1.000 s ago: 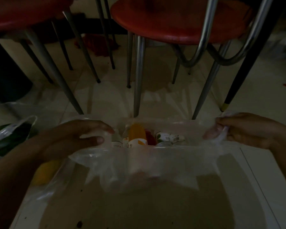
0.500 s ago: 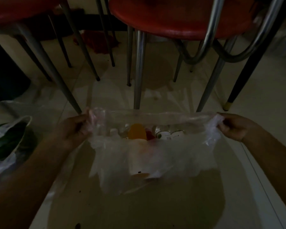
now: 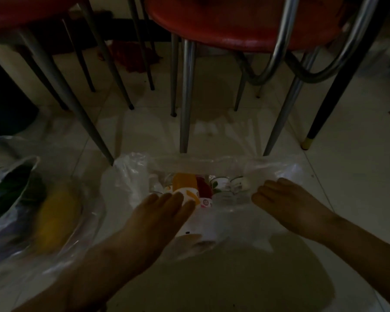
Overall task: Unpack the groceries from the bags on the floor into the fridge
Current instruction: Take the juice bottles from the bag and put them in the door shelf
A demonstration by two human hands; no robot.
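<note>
**Down on the floor, hands at the open bag**

Under the red chair (image 3: 241,23), the clear bag (image 3: 212,163) lies open on the floor. Its orange bottle (image 3: 185,182) lies lengthwise, cap end seemingly toward the person, just beyond the left hand (image 3: 158,219), the nearer one. Both that and the right hand (image 3: 286,201) are spread flat, holding nothing.

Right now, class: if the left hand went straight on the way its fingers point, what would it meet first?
Probably the orange bottle in the clear bag: the left hand points into the open mouth, fingertips near its label. Depth is unclear.
</note>
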